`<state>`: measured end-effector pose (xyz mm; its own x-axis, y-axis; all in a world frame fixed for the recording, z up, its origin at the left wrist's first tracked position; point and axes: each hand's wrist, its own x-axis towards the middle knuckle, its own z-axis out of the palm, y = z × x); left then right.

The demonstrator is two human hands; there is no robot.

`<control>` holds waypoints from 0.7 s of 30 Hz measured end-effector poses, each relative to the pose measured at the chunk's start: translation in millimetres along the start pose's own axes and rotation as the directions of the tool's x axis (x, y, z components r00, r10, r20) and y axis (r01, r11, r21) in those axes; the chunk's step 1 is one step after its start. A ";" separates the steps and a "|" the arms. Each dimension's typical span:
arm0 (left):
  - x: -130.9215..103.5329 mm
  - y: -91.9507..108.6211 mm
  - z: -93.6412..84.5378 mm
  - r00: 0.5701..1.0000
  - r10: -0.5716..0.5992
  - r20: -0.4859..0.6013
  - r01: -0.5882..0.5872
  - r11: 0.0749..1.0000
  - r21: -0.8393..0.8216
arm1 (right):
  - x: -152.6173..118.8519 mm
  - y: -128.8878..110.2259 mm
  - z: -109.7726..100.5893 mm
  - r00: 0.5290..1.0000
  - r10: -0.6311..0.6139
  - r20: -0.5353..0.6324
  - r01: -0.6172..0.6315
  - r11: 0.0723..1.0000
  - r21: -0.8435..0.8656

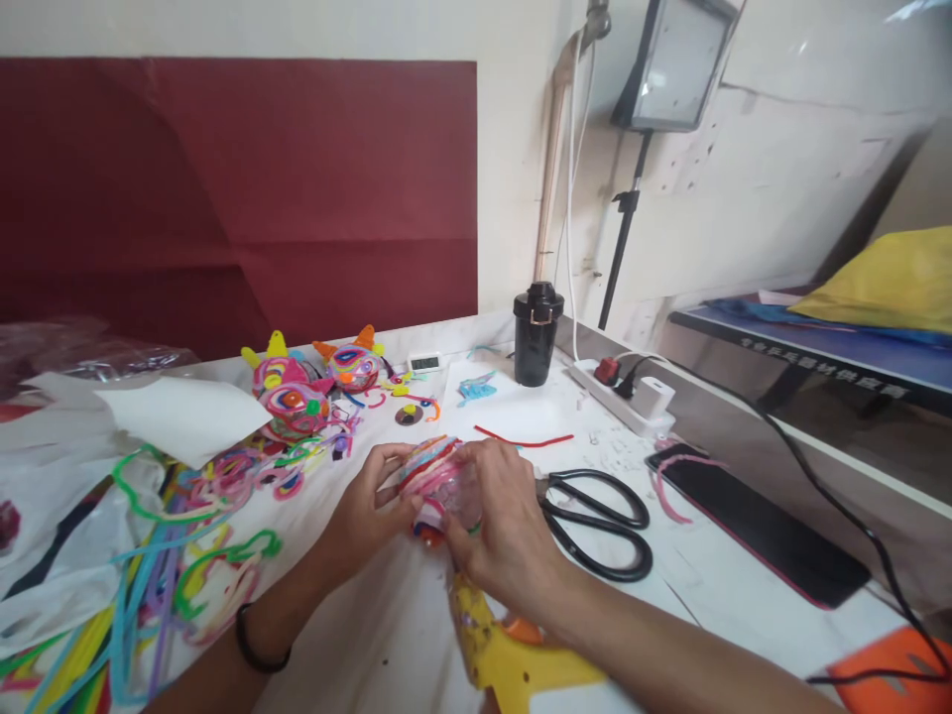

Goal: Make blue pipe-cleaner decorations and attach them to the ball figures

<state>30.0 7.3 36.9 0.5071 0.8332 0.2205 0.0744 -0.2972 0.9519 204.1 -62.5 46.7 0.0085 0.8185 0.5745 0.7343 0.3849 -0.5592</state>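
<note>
Ball [429, 476] fills both hands [376, 501] [506, 516], bare tabletop [398, 635] left of glue gun [495, 659].

This looks like a small craft workshop: on a white table [406, 635] against a scuffed wall [513, 149] lie loose fuzzy craft stems [141, 585], black-handled scissors [595, 519] and a yellow glue gun [498, 654]. Colourful eared figures [294, 402] sit toward the back, a power strip [610, 392] runs along the table's edge, and a panel lamp [680, 64] stands beyond on a pole [626, 208]

The right hand [506, 516] partly hides the striped ball [429, 478] and black scissors [595, 521].
</note>
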 end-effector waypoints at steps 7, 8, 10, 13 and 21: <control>5.9 7.0 -2.7 1.000 0.009 0.010 -0.011 0.990 0.141 | 3.6 -0.1 0.1 1.000 0.006 0.013 -0.006 1.000 -0.010; 6.8 7.8 -2.6 0.999 0.027 0.018 -0.029 0.987 0.159 | 4.0 0.0 -0.2 1.000 0.007 0.016 -0.007 1.000 -0.008; 8.1 8.2 -2.6 0.999 0.051 0.013 -0.052 0.983 0.177 | 4.9 0.0 -1.5 1.000 0.007 0.024 -0.007 1.000 0.001; 8.7 6.1 -3.7 0.999 0.053 -0.014 -0.050 0.985 0.163 | 7.3 0.8 -6.2 0.999 -0.003 0.049 0.001 0.999 0.043; 8.3 8.6 -6.1 1.000 0.004 -0.004 -0.004 0.995 0.097 | 30.6 44.6 -28.2 0.979 0.100 0.180 -0.166 0.901 0.401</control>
<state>29.6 14.5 48.2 0.5043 0.8337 0.2250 0.1554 -0.3440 0.9260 256.2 -32.3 56.2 -0.0401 0.9162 0.3988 0.3875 0.3821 -0.8389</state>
